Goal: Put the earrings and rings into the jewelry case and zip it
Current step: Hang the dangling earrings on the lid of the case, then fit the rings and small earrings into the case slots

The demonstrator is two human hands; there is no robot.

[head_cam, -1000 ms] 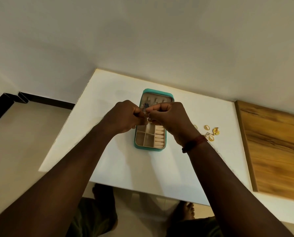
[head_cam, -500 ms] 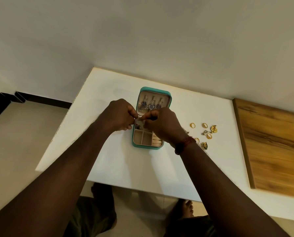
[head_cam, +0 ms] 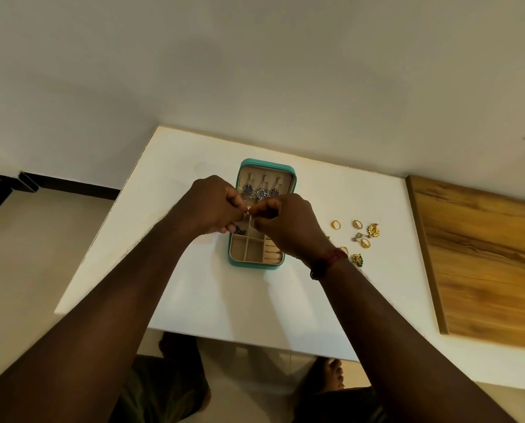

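Two hands are being held pinched together over the open jewelry case (head_cam: 262, 213) at frame centre: left hand (head_cam: 214, 206) and right hand (head_cam: 285, 222) closed on a small pale piece, too small to identify. It risks being dropped into the wrong compartment. Loose rings and earrings (head_cam: 359, 236) are lying centre-right and risk being swept by the right wrist. Open table (head_cam: 169, 245) is being left lower left.

White surface (head_cam: 194, 300) with an open jewelry case and loose jewelry

The teal jewelry case (head_cam: 256, 264) lies open near the middle, toward the far edge; gold rings (head_cam: 335, 224) and earrings (head_cam: 373, 230) are scattered toward the right edge, beside a wooden board (head_cam: 484, 264).
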